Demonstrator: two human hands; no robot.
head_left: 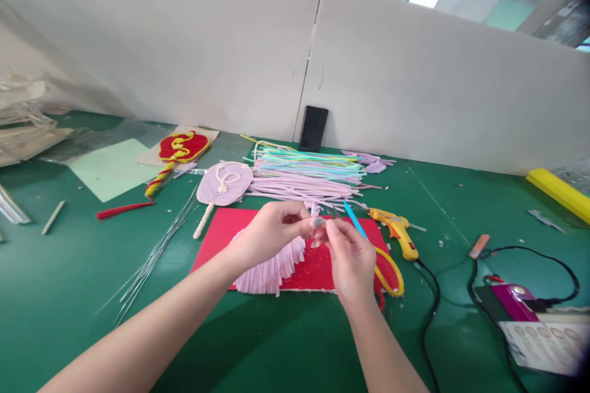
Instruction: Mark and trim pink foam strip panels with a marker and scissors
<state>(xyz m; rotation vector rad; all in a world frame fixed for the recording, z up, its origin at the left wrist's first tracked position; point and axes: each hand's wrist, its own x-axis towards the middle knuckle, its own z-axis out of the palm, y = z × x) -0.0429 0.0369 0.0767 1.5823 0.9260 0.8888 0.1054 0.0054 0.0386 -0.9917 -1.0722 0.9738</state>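
My left hand (276, 230) and my right hand (350, 258) meet over a red board (221, 233), fingertips pinched close together. Whatever lies between them is too small and blurred to name. Under my left hand, a lilac fringed piece (271, 270) rests on the board, partly covered by the hand. A blue pen-like stick (354, 218) shows just behind my right hand. Beside that hand a yellow loop (400, 282) curves over the board's right edge.
Bundles of pastel pipe cleaners (308, 166) lie behind the board. Left are a lilac fan (225, 183), a red-and-yellow fan (184, 147) and thin wires (159, 252). Right are a yellow glue gun (396, 230), black cables (431, 313) and a purple plug block (514, 301). A phone (314, 129) leans on the partition.
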